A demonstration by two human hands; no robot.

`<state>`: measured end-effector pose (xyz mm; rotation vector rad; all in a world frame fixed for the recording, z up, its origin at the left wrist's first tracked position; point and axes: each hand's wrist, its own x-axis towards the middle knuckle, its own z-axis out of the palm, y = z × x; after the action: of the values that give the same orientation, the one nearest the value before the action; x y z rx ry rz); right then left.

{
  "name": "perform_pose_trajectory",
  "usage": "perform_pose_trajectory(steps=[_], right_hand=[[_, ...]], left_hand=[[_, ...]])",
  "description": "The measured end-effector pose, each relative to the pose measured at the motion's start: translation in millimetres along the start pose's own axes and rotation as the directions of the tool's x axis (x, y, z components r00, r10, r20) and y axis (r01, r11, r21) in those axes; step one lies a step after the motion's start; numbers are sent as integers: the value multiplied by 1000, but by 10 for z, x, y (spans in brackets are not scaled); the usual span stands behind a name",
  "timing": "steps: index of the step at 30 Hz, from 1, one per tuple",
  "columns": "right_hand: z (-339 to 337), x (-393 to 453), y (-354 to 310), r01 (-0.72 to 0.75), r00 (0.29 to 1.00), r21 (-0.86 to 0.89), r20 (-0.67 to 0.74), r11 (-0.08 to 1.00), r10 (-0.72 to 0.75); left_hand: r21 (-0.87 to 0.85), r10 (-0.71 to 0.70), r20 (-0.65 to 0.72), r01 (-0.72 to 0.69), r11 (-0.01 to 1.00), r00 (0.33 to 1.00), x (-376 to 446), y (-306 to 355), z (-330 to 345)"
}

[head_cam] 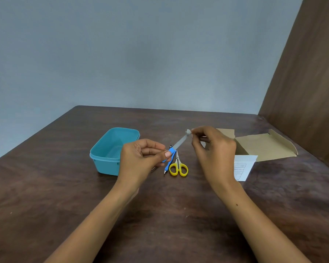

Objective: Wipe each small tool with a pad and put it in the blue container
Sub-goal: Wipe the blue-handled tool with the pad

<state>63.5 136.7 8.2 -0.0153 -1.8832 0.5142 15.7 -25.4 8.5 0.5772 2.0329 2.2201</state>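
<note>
Dark wood counter (65, 186), grey-blue wall behind; nail file mid-wipe above it.

Left hand (141, 158) pinches blue handle of nail file (179, 144), blade angled up toward 1 o'clock. Right hand (213, 147) pinches small white pad (188, 131) at the blade tip. Blue container (110, 150) sits open at 9 o'clock of the hands, partly behind left hand. Yellow-handled scissors (178, 167) and a blue-handled tool (167, 166) lie side by side under the file. Open cardboard box (264, 147) at 3 o'clock, printed sheet (243, 168) in front of it.
</note>
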Motion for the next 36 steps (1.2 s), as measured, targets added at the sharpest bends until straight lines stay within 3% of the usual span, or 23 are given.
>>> perform_pose_trajectory(steps=[4,10,17,25,31,36], right_hand=[[-31,1,-51,-10,999,65,-47,998,13],[68,-127,-200,31,991,174,121,984,-53],[114,-163,-183,30,986,96,162,995,-45],[149,-223,-257,64,971,140,220,988,-94],[116,-169,-186,28,988,102,147,994,-43],[141,-222,-219,53,975,127,208,991,-79]], left_hand=[[-33,-48,1,48,998,999,6,-14,-1],[-71,-62,8,62,995,998,19,-30,-8],[-153,-58,76,69,986,995,19,-15,-7],[-194,-48,20,51,980,999,19,-20,-7],[-191,-37,50,46,980,998,17,-11,9],[-202,-35,41,43,978,999,16,-21,-3]])
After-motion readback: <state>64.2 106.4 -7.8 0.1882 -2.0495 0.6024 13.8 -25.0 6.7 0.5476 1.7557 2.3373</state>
